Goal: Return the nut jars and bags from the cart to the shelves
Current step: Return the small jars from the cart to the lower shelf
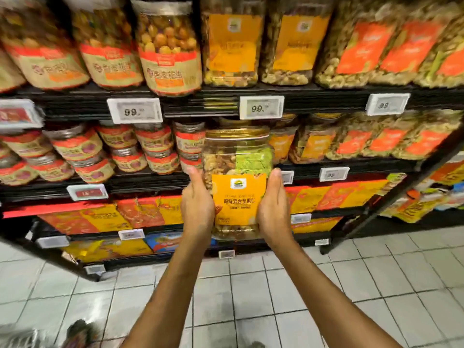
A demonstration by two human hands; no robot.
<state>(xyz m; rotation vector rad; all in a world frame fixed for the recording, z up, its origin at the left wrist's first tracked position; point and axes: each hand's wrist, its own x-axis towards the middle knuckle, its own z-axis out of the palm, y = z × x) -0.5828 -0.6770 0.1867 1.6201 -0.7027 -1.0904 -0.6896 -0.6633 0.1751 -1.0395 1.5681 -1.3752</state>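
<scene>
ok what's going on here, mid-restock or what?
A person holds one clear nut jar, gold lid and orange label, between both hands: left hand on one side, right hand on the other. The jar is raised in front of the middle shelf, next to orange-label jars that look like the same product. It is not yet set down. The cart is out of view.

Jar (221, 159): clear glossy plastic
Lid (237, 133), above the grip: shiny gold, ribbed
Label (238, 194), inside the grip: smooth orange paper
Floor tiles (313, 297), below the grip: glossy, pale
</scene>
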